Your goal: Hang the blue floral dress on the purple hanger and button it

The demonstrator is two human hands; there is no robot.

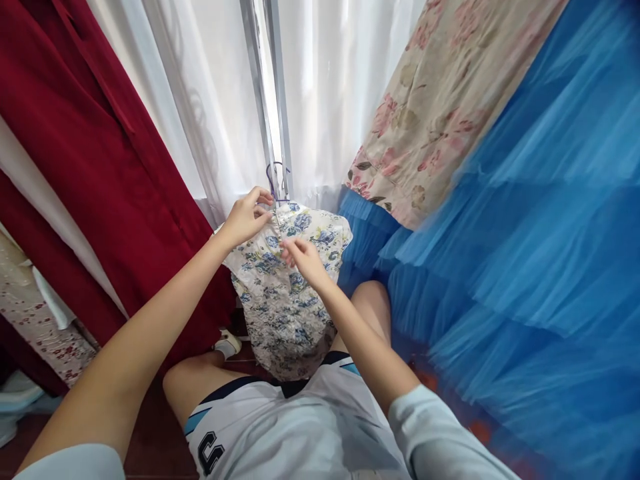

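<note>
A white sleeveless-looking garment with blue flowers [295,293] hangs in front of my lap from a dark hanger [271,175]. My left hand [249,217] is at the garment's neckline on the left side, its thumb and fingers apart. Lower down, at the middle of the upper front, my right hand [303,259] has its fingers curled together against the cloth. What those fingertips pinch is too small to make out. A thin line or seam runs down the cloth between the two hands.
Behind the garment stand metal uprights [279,100] and white curtains [335,87]. Dark red cloth [115,167] hangs on the left. To the right are a pink-flowered cloth [425,113] and a wide blue tulle skirt [525,253]. My bare knees flank the garment's lower part.
</note>
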